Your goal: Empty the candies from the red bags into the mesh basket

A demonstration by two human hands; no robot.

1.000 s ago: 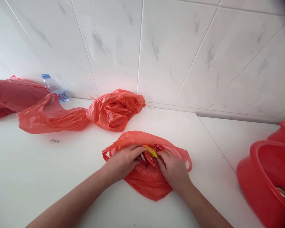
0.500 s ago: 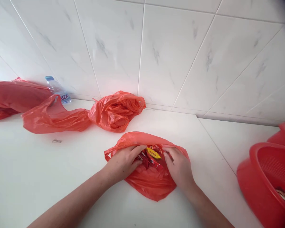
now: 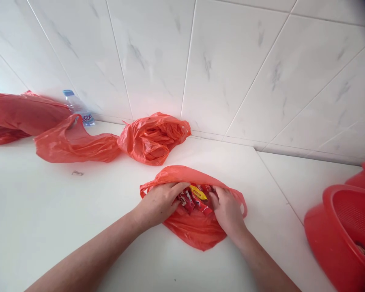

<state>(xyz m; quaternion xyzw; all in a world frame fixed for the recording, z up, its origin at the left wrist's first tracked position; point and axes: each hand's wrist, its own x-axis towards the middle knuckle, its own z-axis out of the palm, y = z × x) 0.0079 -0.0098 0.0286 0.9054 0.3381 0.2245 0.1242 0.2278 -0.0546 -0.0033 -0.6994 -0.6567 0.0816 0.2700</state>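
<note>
A red plastic bag [image 3: 197, 233] lies on the white tabletop with its mouth spread. Inside it show several small wrapped snacks: a yellow packet [image 3: 198, 192] on top and red packets [image 3: 202, 207] below and beside it. My left hand [image 3: 159, 202] is at the left of the mouth, fingers bent around the plastic, fingertips close against the red packets. On the opposite side, my right hand [image 3: 228, 209] has its fingers curled at the bag's edge, thumb near the yellow packet. Some fingertips are hidden among the plastic and packets.
A crumpled red plastic bag [image 3: 155, 138] lies near the tiled wall [image 3: 158, 61]. Further left are another red bag [image 3: 27, 113] with its loose handle part and a water bottle [image 3: 76, 106] behind it. Red plastic baskets [image 3: 325, 227] stand at the right.
The view has shifted slightly. Both hands stay at the bag's mouth, and more of the red packets shows between them. My right fingers have moved a little closer to the yellow packet.
</note>
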